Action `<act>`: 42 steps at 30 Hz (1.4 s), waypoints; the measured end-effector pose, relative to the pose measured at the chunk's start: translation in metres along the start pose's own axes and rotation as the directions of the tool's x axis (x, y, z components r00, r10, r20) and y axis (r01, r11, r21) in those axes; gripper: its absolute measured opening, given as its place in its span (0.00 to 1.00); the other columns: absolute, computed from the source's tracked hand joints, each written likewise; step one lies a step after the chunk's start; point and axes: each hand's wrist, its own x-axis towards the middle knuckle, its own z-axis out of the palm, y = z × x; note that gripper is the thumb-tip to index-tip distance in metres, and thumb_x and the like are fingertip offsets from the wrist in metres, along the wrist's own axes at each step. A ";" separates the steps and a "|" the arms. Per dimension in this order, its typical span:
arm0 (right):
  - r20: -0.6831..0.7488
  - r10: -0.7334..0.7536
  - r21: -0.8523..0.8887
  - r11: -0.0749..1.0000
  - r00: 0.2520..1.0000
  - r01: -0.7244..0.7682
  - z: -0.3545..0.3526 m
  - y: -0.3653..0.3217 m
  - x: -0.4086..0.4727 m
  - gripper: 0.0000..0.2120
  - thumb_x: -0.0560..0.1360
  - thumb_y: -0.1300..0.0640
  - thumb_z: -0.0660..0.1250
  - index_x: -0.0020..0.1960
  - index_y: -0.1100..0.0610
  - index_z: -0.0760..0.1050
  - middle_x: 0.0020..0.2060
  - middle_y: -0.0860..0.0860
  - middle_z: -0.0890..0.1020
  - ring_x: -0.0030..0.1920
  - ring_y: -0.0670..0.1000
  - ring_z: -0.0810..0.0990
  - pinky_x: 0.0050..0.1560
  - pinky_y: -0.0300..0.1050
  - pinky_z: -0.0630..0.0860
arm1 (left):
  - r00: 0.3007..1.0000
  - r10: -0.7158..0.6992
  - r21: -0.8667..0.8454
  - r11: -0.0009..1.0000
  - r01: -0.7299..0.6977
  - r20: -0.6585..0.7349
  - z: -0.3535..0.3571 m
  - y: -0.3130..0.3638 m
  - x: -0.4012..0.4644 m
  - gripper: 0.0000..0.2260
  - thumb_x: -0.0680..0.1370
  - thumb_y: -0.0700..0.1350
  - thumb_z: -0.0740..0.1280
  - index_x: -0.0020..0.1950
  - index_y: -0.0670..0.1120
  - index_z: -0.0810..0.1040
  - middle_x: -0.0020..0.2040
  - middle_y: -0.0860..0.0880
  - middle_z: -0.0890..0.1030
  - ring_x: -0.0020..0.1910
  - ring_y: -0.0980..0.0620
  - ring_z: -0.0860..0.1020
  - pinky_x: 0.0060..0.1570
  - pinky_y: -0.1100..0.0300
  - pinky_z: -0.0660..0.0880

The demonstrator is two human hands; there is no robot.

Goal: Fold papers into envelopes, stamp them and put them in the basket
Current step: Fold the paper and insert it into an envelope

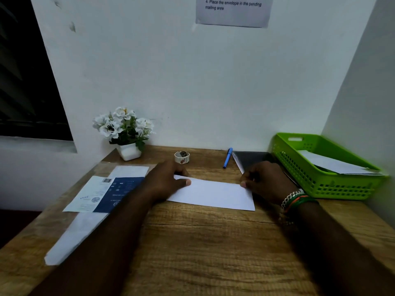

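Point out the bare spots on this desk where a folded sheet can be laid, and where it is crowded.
Bare wood runs along the near edge of the desk, below the folded paper. A smaller patch lies between the tape roll and the blue pen. The left is crowded with the paper stack; the green basket fills the right.

The wall notice (234,11) is cut off by the top edge; only item 4 is readable. Print on the blue-and-white leaflet (104,194) is too small to read. The left hand (165,181) covers the folded paper's (213,194) left end. Envelopes in the green basket (316,180) are partly hidden behind its wall. The right hand (265,181) hides part of the dark notebook (250,158). The tape roll's (182,157) pattern is indistinct.
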 end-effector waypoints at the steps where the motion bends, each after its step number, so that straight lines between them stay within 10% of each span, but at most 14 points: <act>1: -0.012 -0.014 -0.018 1.000 1.000 0.014 0.001 -0.001 0.000 0.10 0.71 0.58 0.78 0.38 0.44 0.81 0.38 0.43 0.82 0.38 0.39 0.77 0.37 0.32 0.69 | 1.000 -0.006 0.005 1.000 0.006 -0.011 0.001 0.001 -0.002 0.05 0.75 0.50 0.78 0.45 0.58 0.83 0.49 0.60 0.82 0.52 0.61 0.78 0.54 0.56 0.75; 10: 0.160 -0.156 -0.014 0.987 0.975 0.160 0.009 -0.025 -0.014 0.06 0.73 0.56 0.74 0.39 0.46 0.83 0.38 0.42 0.84 0.37 0.38 0.79 0.40 0.32 0.70 | 0.999 0.001 0.144 0.990 0.006 -0.049 0.002 0.014 -0.011 0.05 0.75 0.53 0.77 0.43 0.55 0.83 0.43 0.59 0.82 0.44 0.62 0.77 0.40 0.62 0.70; 15: 0.086 -0.173 -0.093 0.979 0.981 0.181 0.004 -0.044 -0.026 0.05 0.74 0.55 0.74 0.48 0.47 0.85 0.44 0.41 0.83 0.39 0.42 0.78 0.47 0.43 0.77 | 0.997 0.073 0.044 0.996 -0.074 0.018 -0.036 0.003 -0.044 0.08 0.79 0.59 0.70 0.49 0.57 0.86 0.50 0.60 0.85 0.52 0.59 0.81 0.56 0.53 0.78; 22: 0.105 -0.478 0.246 0.862 0.872 0.443 0.042 -0.143 -0.081 0.13 0.72 0.60 0.74 0.54 0.47 0.84 0.51 0.45 0.82 0.48 0.44 0.80 0.46 0.30 0.71 | 0.968 -0.022 -0.068 0.998 0.006 -0.249 -0.105 -0.081 -0.159 0.05 0.82 0.50 0.69 0.51 0.54 0.85 0.54 0.59 0.83 0.54 0.61 0.79 0.54 0.60 0.71; 28: 0.283 -0.574 0.237 0.818 0.769 0.523 0.088 -0.218 -0.096 0.21 0.69 0.60 0.72 0.61 0.47 0.82 0.60 0.47 0.76 0.63 0.46 0.69 0.59 0.32 0.65 | 0.978 0.076 -0.029 0.996 -0.083 -0.193 -0.100 -0.108 -0.190 0.19 0.83 0.33 0.59 0.62 0.55 0.80 0.67 0.59 0.76 0.64 0.68 0.70 0.62 0.77 0.62; 42: 0.165 -0.513 0.225 0.851 0.843 0.474 0.122 -0.225 -0.083 0.09 0.76 0.55 0.72 0.55 0.45 0.85 0.57 0.48 0.77 0.59 0.50 0.73 0.61 0.50 0.73 | 0.970 -0.138 -0.352 0.934 0.060 -0.201 -0.092 -0.115 -0.188 0.17 0.79 0.45 0.57 0.60 0.55 0.83 0.66 0.56 0.79 0.64 0.56 0.76 0.65 0.56 0.74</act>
